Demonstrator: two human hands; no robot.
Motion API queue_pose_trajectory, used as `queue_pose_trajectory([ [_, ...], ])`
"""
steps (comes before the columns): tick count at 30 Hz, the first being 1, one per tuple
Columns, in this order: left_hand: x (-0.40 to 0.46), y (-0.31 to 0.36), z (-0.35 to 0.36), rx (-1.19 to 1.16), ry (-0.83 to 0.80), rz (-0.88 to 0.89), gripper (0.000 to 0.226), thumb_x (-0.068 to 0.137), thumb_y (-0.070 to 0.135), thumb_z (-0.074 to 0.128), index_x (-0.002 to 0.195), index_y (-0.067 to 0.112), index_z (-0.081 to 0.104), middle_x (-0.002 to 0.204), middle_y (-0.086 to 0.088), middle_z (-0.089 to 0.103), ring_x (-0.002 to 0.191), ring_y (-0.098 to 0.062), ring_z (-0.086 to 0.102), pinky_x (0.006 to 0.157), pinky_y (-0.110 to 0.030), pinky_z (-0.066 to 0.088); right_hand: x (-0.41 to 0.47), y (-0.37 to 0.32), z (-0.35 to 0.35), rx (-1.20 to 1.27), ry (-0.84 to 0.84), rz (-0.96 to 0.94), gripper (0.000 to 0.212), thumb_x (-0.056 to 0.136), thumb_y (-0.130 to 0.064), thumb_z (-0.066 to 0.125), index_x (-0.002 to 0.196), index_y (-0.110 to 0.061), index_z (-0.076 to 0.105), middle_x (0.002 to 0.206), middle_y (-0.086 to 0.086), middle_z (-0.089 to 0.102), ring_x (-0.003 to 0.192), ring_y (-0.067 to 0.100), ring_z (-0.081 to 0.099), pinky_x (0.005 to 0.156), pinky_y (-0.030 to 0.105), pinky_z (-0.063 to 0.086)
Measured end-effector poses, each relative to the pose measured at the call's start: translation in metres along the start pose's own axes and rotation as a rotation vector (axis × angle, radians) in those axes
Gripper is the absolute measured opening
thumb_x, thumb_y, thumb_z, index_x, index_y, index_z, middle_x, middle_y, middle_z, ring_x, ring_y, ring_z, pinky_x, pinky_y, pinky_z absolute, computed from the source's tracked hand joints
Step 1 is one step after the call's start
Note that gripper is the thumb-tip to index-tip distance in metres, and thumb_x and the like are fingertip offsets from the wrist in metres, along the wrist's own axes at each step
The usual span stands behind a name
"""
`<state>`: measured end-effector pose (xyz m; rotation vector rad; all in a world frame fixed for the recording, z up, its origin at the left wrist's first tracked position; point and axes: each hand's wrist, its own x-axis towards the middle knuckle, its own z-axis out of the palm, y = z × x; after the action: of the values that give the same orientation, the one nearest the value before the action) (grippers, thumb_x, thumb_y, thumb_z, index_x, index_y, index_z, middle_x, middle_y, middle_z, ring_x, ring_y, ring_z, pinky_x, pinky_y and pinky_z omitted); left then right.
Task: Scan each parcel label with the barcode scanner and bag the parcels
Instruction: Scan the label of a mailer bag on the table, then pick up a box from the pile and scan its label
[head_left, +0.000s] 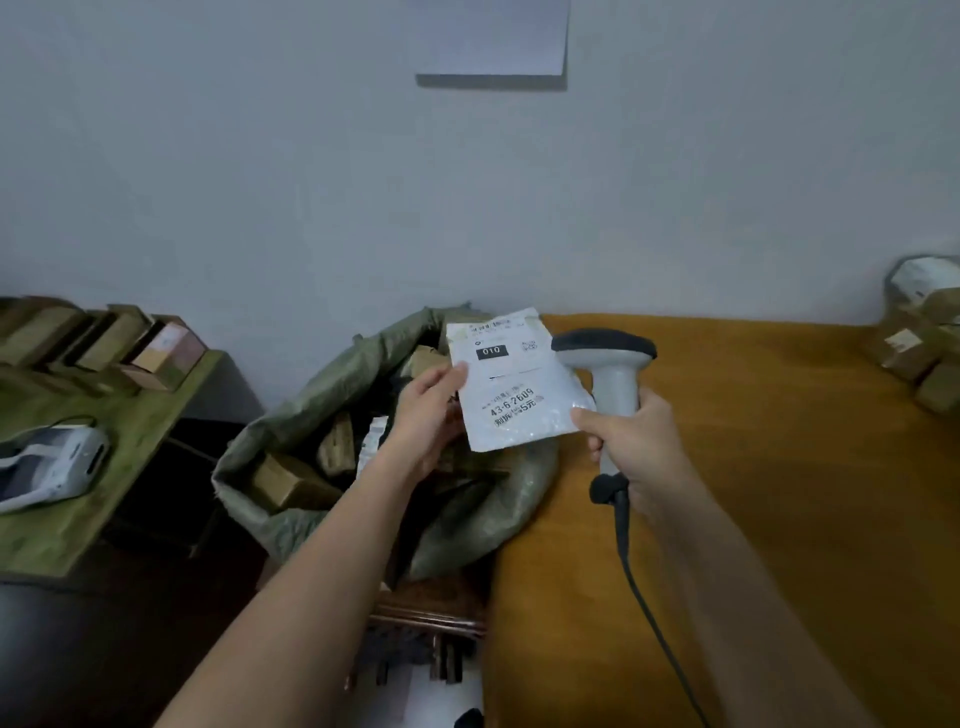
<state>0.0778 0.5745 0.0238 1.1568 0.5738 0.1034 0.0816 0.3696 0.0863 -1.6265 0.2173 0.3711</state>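
Observation:
My left hand (428, 415) holds a flat white parcel (511, 384) by its left edge, label facing me, above the mouth of a green woven sack (291, 415). Several brown boxes lie inside the sack. My right hand (631, 441) grips the handle of a grey barcode scanner (613, 374), its dark head just right of the parcel's top edge. My right thumb touches the parcel's lower right corner. The scanner's black cable (654, 613) hangs down toward me.
An orange-covered table (779, 493) fills the right, with a pile of parcels (919, 338) at its far right corner. On the left, a green table (104, 457) bears a white label printer (47, 462) and a row of boxes (104, 343).

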Motion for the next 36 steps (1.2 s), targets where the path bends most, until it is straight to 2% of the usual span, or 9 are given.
queue_pose_trajectory([
  [3, 0.030, 0.015, -0.060, 0.253, 0.369, 0.124, 0.012, 0.092, 0.018, 0.059, 0.088, 0.013, 0.068, 0.089, -0.009, 0.067, 0.075, -0.027, 0.067, 0.059, -0.029, 0.054, -0.002, -0.006, 0.029, -0.019, -0.009, -0.060, 0.022, 0.087, 0.001, 0.067, 0.094, -0.016, 0.054, 0.067, 0.005, 0.052, 0.047, 0.010, 0.047, 0.043, 0.018, 0.043],
  [5, 0.046, 0.016, -0.100, 0.591, 0.528, 0.071, 0.019, 0.085, 0.020, 0.056, 0.096, 0.016, 0.071, 0.120, -0.009, 0.060, 0.105, -0.030, 0.064, 0.086, -0.035, 0.054, -0.004, -0.011, 0.042, -0.051, -0.021, -0.086, 0.023, 0.086, 0.000, 0.068, 0.095, -0.016, 0.054, 0.067, 0.006, 0.052, 0.049, 0.010, 0.047, 0.044, 0.018, 0.044],
  [9, 0.065, 0.019, -0.152, 1.055, 0.464, -0.151, 0.033, 0.085, 0.013, 0.052, 0.112, 0.000, 0.067, 0.156, -0.016, 0.024, 0.126, -0.034, 0.048, 0.102, -0.035, 0.039, -0.003, -0.020, 0.060, -0.130, -0.045, -0.109, 0.023, 0.086, -0.003, 0.070, 0.095, -0.018, 0.055, 0.073, 0.006, 0.054, 0.055, 0.011, 0.049, 0.046, 0.016, 0.047],
  [13, 0.077, 0.024, -0.168, 0.951, 0.423, -0.194, 0.028, 0.085, 0.009, 0.053, 0.103, -0.012, 0.057, 0.114, -0.026, 0.060, 0.093, -0.037, 0.059, 0.073, -0.039, 0.047, 0.006, -0.027, 0.076, -0.229, -0.088, -0.101, 0.024, 0.086, -0.005, 0.070, 0.103, -0.017, 0.057, 0.070, 0.003, 0.055, 0.052, 0.008, 0.050, 0.047, 0.017, 0.046],
  [17, 0.086, 0.038, -0.181, 0.734, 0.547, -0.008, 0.056, 0.086, 0.005, 0.050, 0.139, -0.004, 0.039, 0.146, -0.010, 0.034, 0.123, -0.032, 0.050, 0.106, -0.036, 0.041, 0.022, -0.024, 0.106, -0.325, -0.145, -0.114, 0.025, 0.087, -0.002, 0.068, 0.104, -0.015, 0.054, 0.074, 0.007, 0.055, 0.051, 0.011, 0.049, 0.044, 0.019, 0.046],
  [20, 0.088, 0.039, -0.192, 0.613, 0.537, 0.044, 0.069, 0.081, 0.004, 0.048, 0.148, 0.003, 0.031, 0.151, 0.011, 0.022, 0.116, -0.031, 0.057, 0.099, -0.044, 0.050, 0.041, -0.015, 0.138, -0.371, -0.147, -0.133, 0.032, 0.087, -0.004, 0.068, 0.107, -0.021, 0.049, 0.084, 0.009, 0.058, 0.057, 0.014, 0.051, 0.047, 0.024, 0.045],
  [25, 0.077, 0.040, -0.192, 0.643, 0.508, 0.034, 0.068, 0.081, 0.004, 0.045, 0.147, 0.000, 0.031, 0.152, 0.007, 0.023, 0.088, -0.031, 0.068, 0.095, -0.045, 0.052, 0.059, 0.010, 0.172, -0.299, -0.128, -0.103, 0.033, 0.089, -0.011, 0.068, 0.117, -0.013, 0.051, 0.096, 0.012, 0.062, 0.060, 0.013, 0.054, 0.046, 0.021, 0.044],
  [29, 0.081, 0.034, -0.190, 0.702, 0.482, -0.021, 0.080, 0.064, 0.018, 0.044, 0.142, 0.000, 0.039, 0.152, 0.008, 0.024, 0.116, -0.035, 0.059, 0.098, -0.047, 0.049, 0.058, 0.014, 0.154, -0.238, -0.089, -0.081, 0.035, 0.088, -0.007, 0.069, 0.118, -0.013, 0.051, 0.103, 0.012, 0.065, 0.062, 0.015, 0.054, 0.057, 0.028, 0.049],
  [36, 0.053, 0.030, -0.108, 0.914, 0.389, 0.067, 0.056, 0.086, -0.002, 0.049, 0.142, 0.000, 0.044, 0.161, -0.002, 0.015, 0.139, -0.026, 0.034, 0.103, -0.030, 0.037, 0.047, 0.000, 0.084, -0.136, -0.013, -0.086, 0.018, 0.089, -0.009, 0.070, 0.098, -0.018, 0.056, 0.098, 0.009, 0.068, 0.057, 0.010, 0.054, 0.059, 0.030, 0.051],
])
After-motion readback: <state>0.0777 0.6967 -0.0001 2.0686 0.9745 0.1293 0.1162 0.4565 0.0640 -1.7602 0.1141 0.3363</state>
